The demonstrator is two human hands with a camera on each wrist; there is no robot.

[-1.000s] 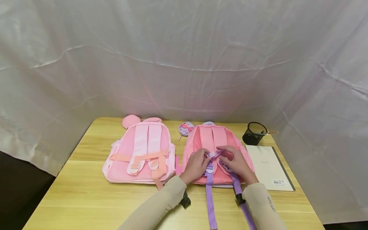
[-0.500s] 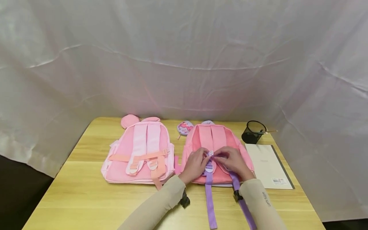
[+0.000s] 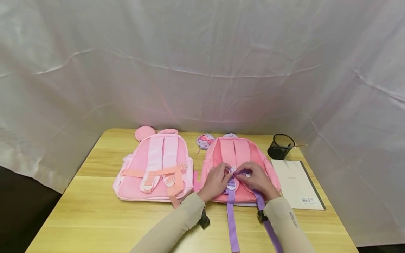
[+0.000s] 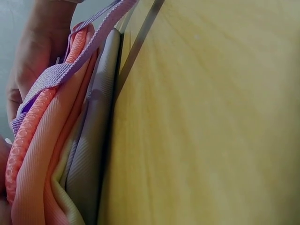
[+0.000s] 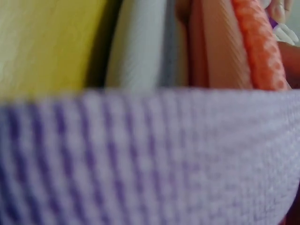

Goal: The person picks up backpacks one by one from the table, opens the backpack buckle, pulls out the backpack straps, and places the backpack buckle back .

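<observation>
A coral-pink backpack (image 3: 215,156) lies straps-up on the table. Over its lower middle, my left hand (image 3: 216,180) pinches a small white buckle (image 3: 233,169) on a purple strap. My right hand (image 3: 257,178) pinches the purple webbing just right of that buckle, fingertips nearly meeting those of the left. Two purple strap tails (image 3: 232,221) hang down toward me, one with a black clip (image 3: 261,215) beside the right sleeve. In the left wrist view the purple webbing (image 4: 56,77) crosses the bag's edge; in the right wrist view a purple strap (image 5: 154,154) fills the foreground, blurred.
A lighter pink backpack (image 3: 134,188) with orange straps lies to the left. Right of the coral bag are a notebook (image 3: 292,189) and a black mesh pen holder (image 3: 278,153). A round patterned pouch (image 3: 205,141) sits behind. Another black clip (image 3: 204,219) shows by the left sleeve.
My right hand has moved left; its fingers, spread and raised a second ago, now pinch the strap close to the buckle. The left hand keeps its place.
</observation>
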